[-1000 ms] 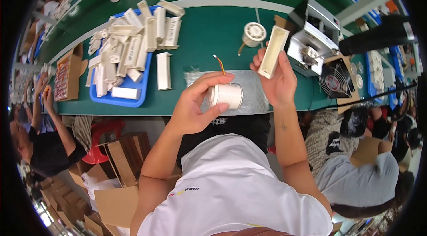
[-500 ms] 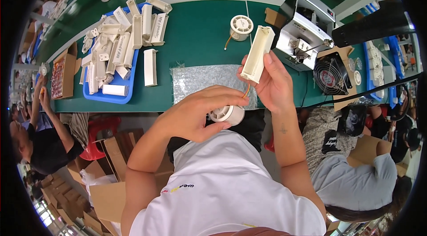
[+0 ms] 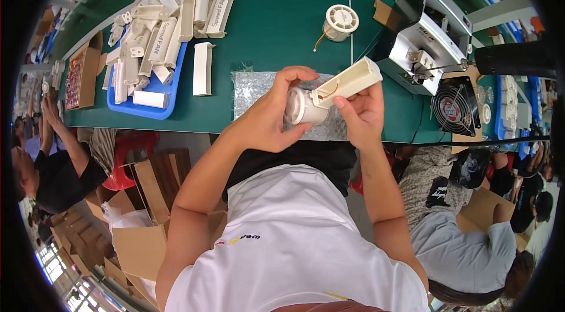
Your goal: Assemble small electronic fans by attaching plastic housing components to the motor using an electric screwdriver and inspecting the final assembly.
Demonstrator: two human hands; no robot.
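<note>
Both hands clamped — left hand (image 3: 268, 118) on round motor (image 3: 303, 107); right hand (image 3: 360, 113) on cream housing (image 3: 347, 81); blue tray (image 3: 154, 111) aside.

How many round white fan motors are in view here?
2. One round white fan motor is held in the left hand; another sits on the green table. More may be hidden elsewhere.

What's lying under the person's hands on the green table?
A sheet of bubble wrap lies on the green table beneath the left hand and right hand. Its middle is covered by the hands and the white parts they hold.
</note>
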